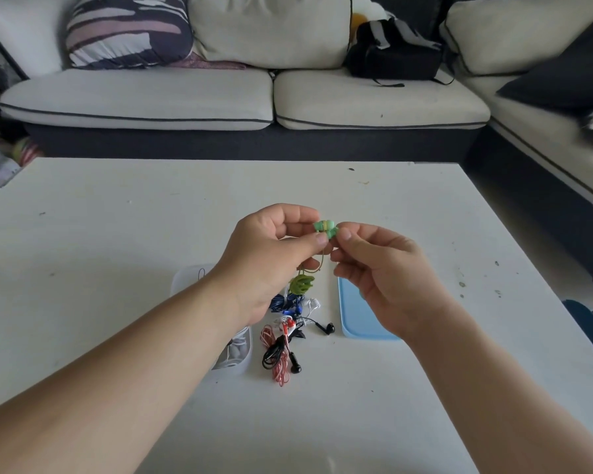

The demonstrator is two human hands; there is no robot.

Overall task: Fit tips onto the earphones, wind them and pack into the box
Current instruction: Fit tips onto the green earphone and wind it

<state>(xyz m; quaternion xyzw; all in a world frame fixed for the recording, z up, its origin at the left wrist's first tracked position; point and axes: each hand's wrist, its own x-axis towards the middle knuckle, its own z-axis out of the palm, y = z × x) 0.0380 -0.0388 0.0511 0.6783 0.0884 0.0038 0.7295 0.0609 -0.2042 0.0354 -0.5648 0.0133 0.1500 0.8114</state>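
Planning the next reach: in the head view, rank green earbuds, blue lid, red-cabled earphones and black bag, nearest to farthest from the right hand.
1. green earbuds, pinched by the right hand.
2. blue lid, on the table under it.
3. red-cabled earphones, lower left on the table.
4. black bag, far back on the sofa.

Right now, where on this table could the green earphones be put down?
Bare tabletop lies on the far side towards the sofa, left of the clear box, right of the blue lid, and at the near edge this side of the pile of earphones. It is crowded between box and lid, where that pile lies.
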